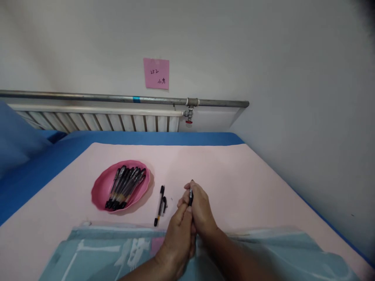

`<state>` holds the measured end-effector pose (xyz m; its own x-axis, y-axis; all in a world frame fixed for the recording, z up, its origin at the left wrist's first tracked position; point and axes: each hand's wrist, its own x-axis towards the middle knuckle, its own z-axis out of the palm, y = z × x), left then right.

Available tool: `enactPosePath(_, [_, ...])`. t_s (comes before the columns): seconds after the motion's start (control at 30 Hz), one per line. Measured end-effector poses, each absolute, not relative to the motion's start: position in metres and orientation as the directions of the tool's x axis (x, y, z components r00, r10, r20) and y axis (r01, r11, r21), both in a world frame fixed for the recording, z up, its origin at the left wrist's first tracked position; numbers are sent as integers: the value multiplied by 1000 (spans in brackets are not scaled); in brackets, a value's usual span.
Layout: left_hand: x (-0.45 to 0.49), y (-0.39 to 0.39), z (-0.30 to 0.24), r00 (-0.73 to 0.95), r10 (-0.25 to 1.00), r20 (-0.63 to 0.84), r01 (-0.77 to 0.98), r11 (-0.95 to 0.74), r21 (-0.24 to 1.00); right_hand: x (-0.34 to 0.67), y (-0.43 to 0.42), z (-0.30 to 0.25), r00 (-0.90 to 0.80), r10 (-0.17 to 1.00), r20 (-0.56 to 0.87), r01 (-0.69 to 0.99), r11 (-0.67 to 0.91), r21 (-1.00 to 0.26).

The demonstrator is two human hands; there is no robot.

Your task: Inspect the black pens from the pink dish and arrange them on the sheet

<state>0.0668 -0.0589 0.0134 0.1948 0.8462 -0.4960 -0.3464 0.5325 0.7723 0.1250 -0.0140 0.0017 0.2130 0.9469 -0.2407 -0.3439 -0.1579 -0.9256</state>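
Both my hands are closed together around a black pen point(191, 197) near the middle of the pink table surface. My left hand point(178, 238) grips its near part, close to my body. My right hand point(202, 207) wraps its far part, with a dark tip showing beyond the fingers. Fingers cover most of the pen. Left of my hands lies an uncapped pen point(160, 205) with a clear barrel and black ends. A black pen cap point(165, 204) rests beside it.
A pink oval dish point(98, 189) holding several black pens point(125, 187) stands to the left. Light-blue material with white markings point(99, 253) covers the near edge. Behind the table are a white radiator point(117, 121), a metal pipe point(102, 97) and a pink note point(156, 74) on the wall.
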Motion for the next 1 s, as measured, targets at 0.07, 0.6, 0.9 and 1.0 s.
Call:
enactPosePath(0.07, [64,-60,14,236,827,-510,-286,560,777,127,-10,2,195,950,-242,-394,-150,-907])
enactPosePath(0.6, [3,-20,21,132,917,-377,-272,399,875,177,-1,-7,5,999,54,795,29,-607])
enactPosePath(0.9, [10,-27,18,246,901,-356,-197,407,892,170,-6,-13,-90,993,73,943,108,-314])
enactPosePath(1.0, [9,-27,20,269,879,-393,-167,444,880,171,-9,-6,-47,990,132,899,100,-427])
